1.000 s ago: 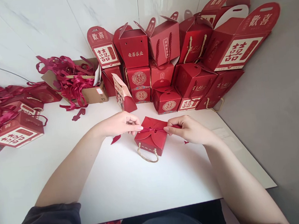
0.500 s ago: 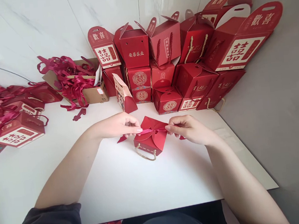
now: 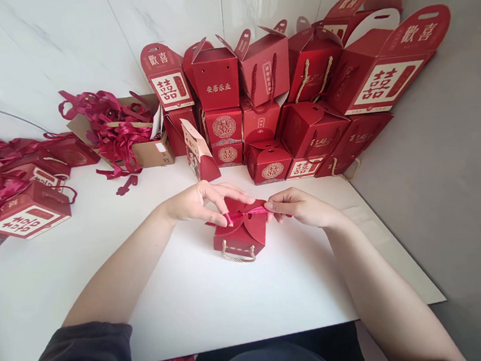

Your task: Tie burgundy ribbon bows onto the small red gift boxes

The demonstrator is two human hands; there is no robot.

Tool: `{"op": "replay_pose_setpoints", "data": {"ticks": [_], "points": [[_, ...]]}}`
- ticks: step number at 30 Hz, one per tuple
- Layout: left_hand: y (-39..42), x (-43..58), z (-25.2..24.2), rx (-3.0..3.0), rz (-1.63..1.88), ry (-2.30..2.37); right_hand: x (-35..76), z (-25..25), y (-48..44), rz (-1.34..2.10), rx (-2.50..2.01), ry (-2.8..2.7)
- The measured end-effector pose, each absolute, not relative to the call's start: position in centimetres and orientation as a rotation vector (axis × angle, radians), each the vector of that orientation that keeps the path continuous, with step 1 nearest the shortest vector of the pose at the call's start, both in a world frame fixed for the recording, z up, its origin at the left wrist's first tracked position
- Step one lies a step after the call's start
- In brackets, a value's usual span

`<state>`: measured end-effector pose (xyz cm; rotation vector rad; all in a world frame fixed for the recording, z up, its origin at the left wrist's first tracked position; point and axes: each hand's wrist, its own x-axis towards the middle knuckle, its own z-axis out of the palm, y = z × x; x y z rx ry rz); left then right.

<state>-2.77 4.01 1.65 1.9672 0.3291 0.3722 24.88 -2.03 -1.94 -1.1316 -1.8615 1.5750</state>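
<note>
A small red gift box (image 3: 238,238) with petal-shaped top flaps stands on the white table (image 3: 158,302), a twisted gold rope handle (image 3: 239,256) hanging at its near side. A red satin ribbon (image 3: 246,214) crosses the flaps. My left hand (image 3: 198,203) reaches over the box, its fingers pinching a small ribbon loop against the top. My right hand (image 3: 298,209) pinches the ribbon's other stretch at the box's right corner. The ribbon's knot, if any, is hidden by my fingers.
Stacked red gift boxes (image 3: 267,104) line the wall behind. To the left stand an open cardboard box (image 3: 153,155) holding tangled dark red ribbons and a heap of red boxes (image 3: 26,209). The table's right edge (image 3: 382,235) meets a grey floor.
My left hand has moved further over the box, and a ribbon loop now shows under its fingers. The box has shifted slightly toward me and turned. My right hand stays near the right corner.
</note>
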Motion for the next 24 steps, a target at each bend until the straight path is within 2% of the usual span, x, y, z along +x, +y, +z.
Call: {"op": "replay_pose_setpoints", "data": {"ticks": [5, 12, 19, 24], "points": [[3.7, -2.0, 0.5, 1.842, 0.451, 0.372, 24.8, -2.5, -1.8, 1.561, -1.094, -1.855], [3.2, -1.6, 0.4, 1.834, 0.447, 0.667, 24.4, -2.3, -2.1, 1.529, -1.086, -1.893], [3.6, -1.5, -0.1, 1.879, 0.469, 0.702, 24.8, -1.1, -2.5, 1.537, -1.126, -1.793], [3.4, -1.4, -0.1, 1.854, 0.453, 0.718, 24.5, -0.4, -3.2, 1.633, -0.907, -1.801]]}}
